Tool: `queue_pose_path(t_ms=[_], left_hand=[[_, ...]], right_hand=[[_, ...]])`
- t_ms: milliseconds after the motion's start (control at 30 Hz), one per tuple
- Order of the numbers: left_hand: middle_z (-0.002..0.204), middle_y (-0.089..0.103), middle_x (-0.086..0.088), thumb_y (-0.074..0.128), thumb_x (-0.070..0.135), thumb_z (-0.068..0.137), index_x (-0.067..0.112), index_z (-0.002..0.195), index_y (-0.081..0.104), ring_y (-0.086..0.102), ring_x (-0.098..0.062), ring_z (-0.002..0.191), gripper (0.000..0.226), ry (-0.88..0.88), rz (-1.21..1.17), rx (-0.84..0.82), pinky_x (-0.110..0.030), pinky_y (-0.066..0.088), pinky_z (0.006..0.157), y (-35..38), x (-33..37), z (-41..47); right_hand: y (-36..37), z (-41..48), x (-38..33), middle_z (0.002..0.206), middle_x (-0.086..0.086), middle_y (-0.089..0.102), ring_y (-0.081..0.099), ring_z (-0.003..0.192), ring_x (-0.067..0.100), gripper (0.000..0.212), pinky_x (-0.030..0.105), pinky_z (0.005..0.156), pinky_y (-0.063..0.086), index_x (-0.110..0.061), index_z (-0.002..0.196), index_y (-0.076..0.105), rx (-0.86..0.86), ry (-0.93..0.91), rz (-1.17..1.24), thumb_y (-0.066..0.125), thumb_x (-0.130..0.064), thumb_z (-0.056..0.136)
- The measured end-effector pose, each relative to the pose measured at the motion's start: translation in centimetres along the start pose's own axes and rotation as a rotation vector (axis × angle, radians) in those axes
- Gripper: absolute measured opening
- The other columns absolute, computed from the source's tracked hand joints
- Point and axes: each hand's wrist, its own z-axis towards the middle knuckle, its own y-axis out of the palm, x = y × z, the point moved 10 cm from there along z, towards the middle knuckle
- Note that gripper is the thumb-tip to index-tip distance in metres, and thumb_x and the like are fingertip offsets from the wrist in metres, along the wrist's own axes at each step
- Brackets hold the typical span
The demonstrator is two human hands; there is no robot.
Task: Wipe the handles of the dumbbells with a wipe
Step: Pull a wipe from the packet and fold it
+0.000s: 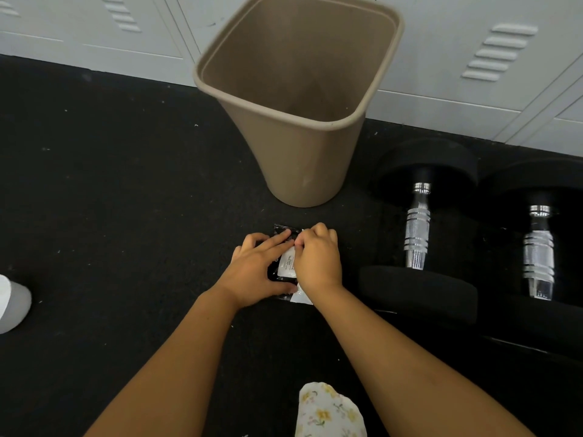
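Note:
A small black wipe packet [285, 264] with a white label lies on the black floor in front of me. My left hand [257, 269] holds it down, fingers and thumb round its left side. My right hand [317, 258] pinches the packet's upper right edge with curled fingers and covers its right side. A white bit shows below my right wrist. Two dumbbells lie to the right, each with black heads and a chrome handle: the nearer one [418, 227] and the farther one [539, 252]. Neither hand touches them.
A tall tan waste bin [303, 159] stands just beyond the packet, with nothing visible inside. White lockers [473, 58] line the wall behind. A white-grey object [12, 302] sits at the left edge. Floral fabric [329, 411] shows at the bottom.

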Motion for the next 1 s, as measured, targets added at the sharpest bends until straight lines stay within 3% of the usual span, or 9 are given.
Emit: queue_pose_path(t_ms=[300,567,633,767,900,1000], left_hand=[[0.159,0.015,0.024,0.073,0.055,0.075,0.037,0.151,0.028,0.016,-0.011,0.136,0.091,-0.009,-0.013,0.004,-0.036,0.023,0.106,-0.3,0.4,-0.1],[0.151,0.007,0.037,0.067,0.038,0.079,0.039,0.153,0.021,0.006,0.005,0.134,0.088,-0.048,-0.193,-0.162,-0.046,0.019,0.119,-0.2,-0.9,-0.9],[0.153,0.009,0.035,0.062,0.039,0.082,0.039,0.152,0.024,0.008,0.001,0.138,0.080,-0.055,-0.227,-0.139,-0.048,0.022,0.118,-0.5,-0.7,-0.9],[0.159,0.014,0.024,0.062,0.055,0.087,0.035,0.153,0.025,0.012,-0.008,0.143,0.079,-0.023,-0.008,-0.017,-0.044,0.024,0.114,-0.6,0.4,-1.1],[0.160,0.017,0.021,0.065,0.052,0.086,0.033,0.153,0.024,0.012,-0.009,0.143,0.082,-0.030,-0.011,0.060,-0.042,0.025,0.111,-0.3,0.5,-1.6],[0.160,0.018,0.020,0.068,0.049,0.085,0.033,0.154,0.022,0.014,-0.009,0.143,0.084,-0.047,-0.022,0.086,-0.040,0.025,0.111,-0.3,0.3,-1.7]], right_hand=[[-2.0,-4.6,-0.7,0.111,-0.004,0.053,0.045,0.108,0.015,0.005,0.030,0.092,0.044,-0.022,0.091,0.064,0.032,-0.086,0.099,0.059,-0.020,0.089],[1.3,-10.6,0.5,0.113,-0.014,0.054,0.043,0.113,0.006,0.011,0.024,0.097,0.040,-0.032,0.100,0.062,-0.087,-0.082,0.097,0.059,-0.027,0.090],[1.7,-10.7,0.9,0.114,-0.014,0.055,0.043,0.113,0.007,0.014,0.024,0.097,0.040,-0.032,0.103,0.063,-0.081,-0.060,0.084,0.058,-0.028,0.090],[1.8,-10.2,0.7,0.111,-0.013,0.059,0.045,0.110,0.007,0.016,0.024,0.094,0.040,-0.032,0.104,0.063,-0.113,-0.075,0.065,0.059,-0.027,0.090],[-0.5,-7.9,1.4,0.105,-0.007,0.059,0.055,0.093,0.005,0.018,0.018,0.079,0.047,-0.026,0.105,0.063,-0.089,0.047,0.349,0.059,-0.018,0.089],[-1.8,-5.2,0.9,0.114,-0.002,0.059,0.059,0.094,0.010,0.024,0.020,0.078,0.050,-0.022,0.115,0.063,-0.030,0.060,0.356,0.058,-0.016,0.092]])
